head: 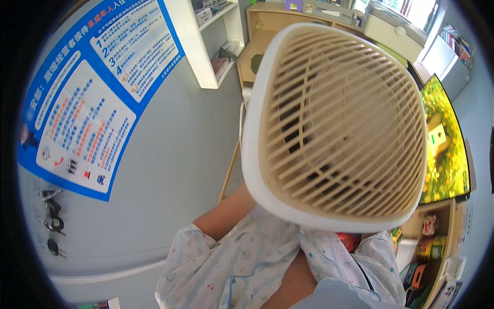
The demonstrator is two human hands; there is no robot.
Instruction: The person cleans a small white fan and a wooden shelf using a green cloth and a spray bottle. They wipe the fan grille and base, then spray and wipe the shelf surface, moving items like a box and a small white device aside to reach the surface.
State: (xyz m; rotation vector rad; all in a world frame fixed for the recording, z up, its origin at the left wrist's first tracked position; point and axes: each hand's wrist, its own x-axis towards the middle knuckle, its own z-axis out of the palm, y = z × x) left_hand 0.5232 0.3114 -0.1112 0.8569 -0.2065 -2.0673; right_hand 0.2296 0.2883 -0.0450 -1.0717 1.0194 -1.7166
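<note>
A square-fronted fan head (343, 127) fills the middle of the view, with a white rim and beige slatted grille. Blades are faintly visible behind the slats. My left forearm (227, 210) runs up from the sleeve and passes behind the fan's lower left edge, so my left hand is hidden. My right hand is out of view as well; the fan covers that side. Below the fan lies pale patterned clothing (227, 266) over my lap. A shiny red item (349, 241), too covered to name, shows under the fan's lower rim.
A blue-and-white poster (123, 146) bearing writing hangs on the grey wall at left. White wall shelves (208, 77) stand near a wooden desk (266, 23). To the right are a lit monitor (445, 150), a white storage box (393, 33) and a wooden shelf (447, 220) with small goods.
</note>
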